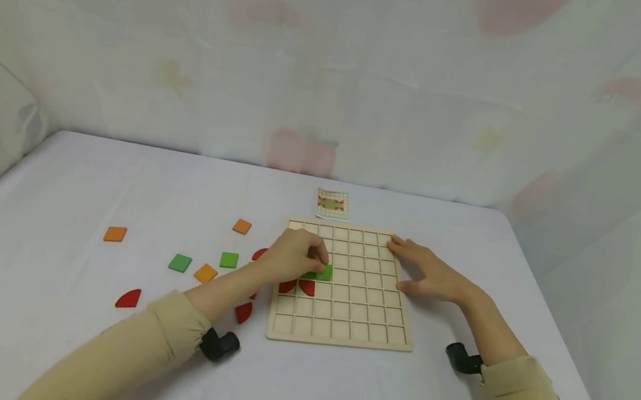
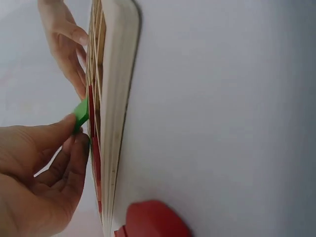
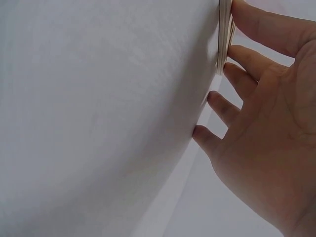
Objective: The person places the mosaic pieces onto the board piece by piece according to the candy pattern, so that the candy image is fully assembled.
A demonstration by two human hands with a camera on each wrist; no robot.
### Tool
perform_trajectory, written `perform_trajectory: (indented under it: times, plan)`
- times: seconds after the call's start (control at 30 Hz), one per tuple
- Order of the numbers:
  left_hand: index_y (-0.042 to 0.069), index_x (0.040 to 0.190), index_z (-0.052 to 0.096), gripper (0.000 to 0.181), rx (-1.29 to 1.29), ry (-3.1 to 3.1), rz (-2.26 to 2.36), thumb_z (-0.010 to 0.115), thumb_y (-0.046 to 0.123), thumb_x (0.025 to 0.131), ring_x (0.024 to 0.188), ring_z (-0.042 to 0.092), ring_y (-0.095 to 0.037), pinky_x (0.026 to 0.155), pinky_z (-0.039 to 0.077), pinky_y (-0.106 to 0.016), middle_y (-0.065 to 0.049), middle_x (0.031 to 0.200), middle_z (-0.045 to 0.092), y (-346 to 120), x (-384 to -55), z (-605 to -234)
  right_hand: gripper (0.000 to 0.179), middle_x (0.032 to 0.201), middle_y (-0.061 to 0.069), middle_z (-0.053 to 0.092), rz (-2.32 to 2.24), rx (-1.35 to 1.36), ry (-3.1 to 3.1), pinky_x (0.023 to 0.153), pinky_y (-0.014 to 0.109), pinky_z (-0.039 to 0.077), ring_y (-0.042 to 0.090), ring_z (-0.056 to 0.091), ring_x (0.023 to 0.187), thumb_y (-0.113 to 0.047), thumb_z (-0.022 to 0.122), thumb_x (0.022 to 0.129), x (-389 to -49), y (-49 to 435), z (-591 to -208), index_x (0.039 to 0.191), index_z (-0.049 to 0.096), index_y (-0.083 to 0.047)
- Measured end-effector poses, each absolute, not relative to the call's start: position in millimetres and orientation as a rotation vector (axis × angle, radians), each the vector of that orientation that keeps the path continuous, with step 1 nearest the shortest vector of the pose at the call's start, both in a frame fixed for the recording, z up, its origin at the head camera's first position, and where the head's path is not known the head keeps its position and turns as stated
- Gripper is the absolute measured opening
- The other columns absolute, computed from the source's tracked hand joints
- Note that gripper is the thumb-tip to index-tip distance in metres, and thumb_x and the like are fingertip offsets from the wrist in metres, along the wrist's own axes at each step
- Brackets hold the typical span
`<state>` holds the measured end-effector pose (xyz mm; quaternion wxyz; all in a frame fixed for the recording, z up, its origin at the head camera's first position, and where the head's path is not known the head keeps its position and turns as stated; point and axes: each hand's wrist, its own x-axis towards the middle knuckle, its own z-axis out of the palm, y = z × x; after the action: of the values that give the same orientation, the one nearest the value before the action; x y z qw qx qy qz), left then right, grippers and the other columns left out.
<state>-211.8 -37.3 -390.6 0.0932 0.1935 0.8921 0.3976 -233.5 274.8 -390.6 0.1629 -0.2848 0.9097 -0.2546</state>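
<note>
A wooden grid board lies on the white table. Over its left part, my left hand pinches a green square tile between thumb and fingers; the tile stands tilted at the grid in the left wrist view. Red quarter-round tiles sit in cells just below that hand, which partly hides that area. My right hand rests at the board's right edge with its fingers spread. In the right wrist view, the thumb and nearer fingers touch the board's edge, and the other fingertips reach the table.
A small pattern card lies behind the board. Left of the board are scattered orange tiles, green tiles and red quarter-round tiles. A patterned white cloth hangs behind the table.
</note>
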Motion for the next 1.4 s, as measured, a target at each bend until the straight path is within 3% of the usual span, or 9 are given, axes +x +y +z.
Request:
perform_trajectory:
  times: [0.47,0.7,1.4]
  plan:
    - [0.014,0.084,0.073,0.004,0.559,2.709,1.138,0.077,0.014,0.084,0.076,0.06,-0.007,0.071,0.048,-0.022,0.003,0.081,0.073,-34,-211,-399,0.079,0.165,0.02,0.018,-0.716,-0.825,2.604,0.117,0.071,0.01,0.05,0.011,0.151,-0.03,0.066,0.089,-234,275,-391,0.154,0.029,-0.002]
    - [0.012,0.083,0.075,0.003,0.575,2.746,1.099,0.077,0.014,0.084,0.079,0.058,-0.01,0.07,0.047,-0.023,-0.001,0.091,0.068,-32,-209,-401,0.08,0.165,0.019,0.018,-0.707,-0.808,2.607,0.117,0.071,0.01,0.049,0.011,0.151,-0.029,0.066,0.089,-234,274,-391,0.154,0.028,-0.003]
    - [0.008,0.091,0.073,0.008,0.544,2.778,1.067,0.072,0.004,0.085,0.074,0.055,-0.013,0.067,0.045,-0.024,-0.003,0.081,0.065,-30,-203,-386,0.08,0.165,0.018,0.018,-0.71,-0.799,2.604,0.117,0.071,0.01,0.049,0.011,0.152,-0.031,0.066,0.088,-234,275,-391,0.154,0.029,-0.004]
